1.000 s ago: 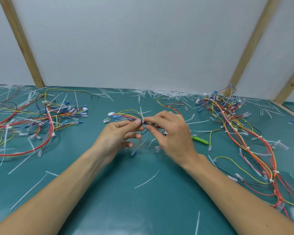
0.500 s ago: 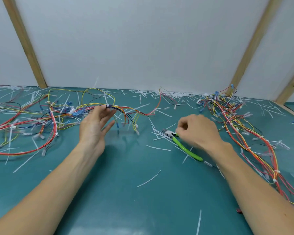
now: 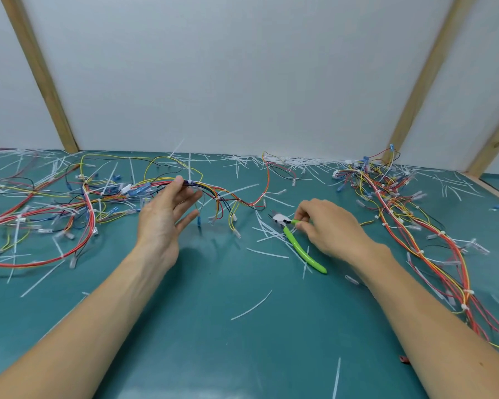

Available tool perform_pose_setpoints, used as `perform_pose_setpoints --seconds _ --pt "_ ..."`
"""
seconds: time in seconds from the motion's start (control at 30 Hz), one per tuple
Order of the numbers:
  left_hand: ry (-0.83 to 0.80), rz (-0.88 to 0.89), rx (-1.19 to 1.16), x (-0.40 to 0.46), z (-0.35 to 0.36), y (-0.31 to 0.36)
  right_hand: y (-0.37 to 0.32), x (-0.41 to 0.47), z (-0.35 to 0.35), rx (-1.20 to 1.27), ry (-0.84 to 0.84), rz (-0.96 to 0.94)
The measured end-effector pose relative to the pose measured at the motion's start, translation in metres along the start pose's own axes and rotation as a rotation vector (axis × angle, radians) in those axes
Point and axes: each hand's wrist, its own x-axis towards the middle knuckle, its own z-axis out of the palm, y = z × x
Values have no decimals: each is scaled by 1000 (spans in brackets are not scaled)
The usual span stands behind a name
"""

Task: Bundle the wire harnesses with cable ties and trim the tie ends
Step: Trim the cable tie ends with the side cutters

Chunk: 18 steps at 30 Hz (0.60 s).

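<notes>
- The left hand (image 3: 167, 217) is reaching out with its fingers straight and spread wide; the fingertips are touching a wire harness (image 3: 213, 194), and no finger is curling round it.
- That harness is draping from the left fingertips toward the right hand, its loose ends hanging down to the green table (image 3: 213, 341) between the two hands.
- A white cable tie (image 3: 189, 168) is standing upright on the harness just beyond the left fingertips, its long tail untrimmed.
- The right hand (image 3: 329, 226) is curling its fingers and pinching the upper handle of the green cutters (image 3: 297, 246), just behind their small head.
- The cutters are lying on the table to the thumb side of the right hand, their lower handle pointing back toward the right forearm.
- Cut white tie ends (image 3: 267, 253) are lying scattered under and around the cutters and across the table between the forearms.
- A tangled heap of harnesses (image 3: 55, 203) is lying outward of the left hand, blurred in parts.
- A second heap of harnesses (image 3: 409, 220) is lying outward of the right hand and running back alongside the right forearm.
- A white wall (image 3: 228, 82) with slanting wooden battens (image 3: 41, 79) is standing beyond both hands, more white tie ends piling along its foot.
- No writing or label is showing clearly enough to read.
</notes>
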Motion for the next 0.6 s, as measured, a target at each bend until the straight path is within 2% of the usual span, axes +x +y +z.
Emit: perform_pose_setpoints --seconds 0.1,0.2,0.33,0.43,0.5,0.6 --pt "8 -1 -8 1 -1 0 -2 2 3 97 159 -91" --pt "8 -4 -9 2 -2 1 -3 3 4 481 265 -59" --pt "-2 -8 -1 0 -1 1 -11 2 1 944 266 20" --pt "-14 -12 13 -1 1 1 -18 7 -2 1380 163 125" --pt "-33 -15 25 -2 2 0 -20 9 -3 1659 35 219" --pt "-64 -24 33 -5 3 0 -19 5 -7 1851 -217 267"
